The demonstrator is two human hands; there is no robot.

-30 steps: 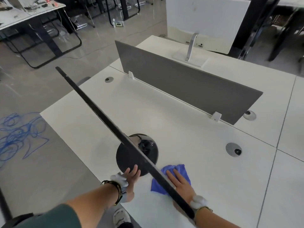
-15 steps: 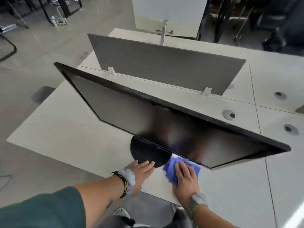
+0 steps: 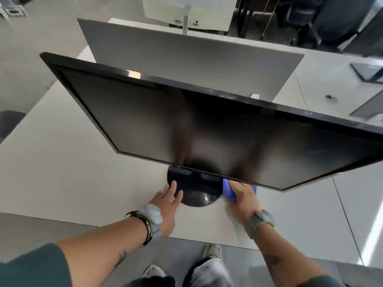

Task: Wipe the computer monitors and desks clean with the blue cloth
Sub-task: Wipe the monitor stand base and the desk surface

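Against the left rim of the round black stand (image 3: 196, 192), the left hand (image 3: 167, 201) lies palm down, its fingers (image 3: 173, 186) straight and spread, the tips touching the glossy plastic and holding nothing. Just right of the stand, touching its edge, a soft blue cloth (image 3: 228, 189) sits bunched on the surface (image 3: 72, 172), with the right hand (image 3: 243, 196) pressed flat on top of it. That hand's fingers reach forward fairly straight over the fabric, and their tips are hidden under the lower edge of the screen. Above the stand a wide, flat black monitor (image 3: 207, 131) leans toward the camera, its dark screen smooth and dully reflective inside a thin shiny frame. The surface under the stand is pale, matte and smooth, with a straight seam running off to the right. Behind the stand rises a long grey divider panel (image 3: 186, 59), a plain flat rectangle, and beyond that a white monitor (image 3: 186, 7) on a slim metal post. Each wrist wears a grey band.
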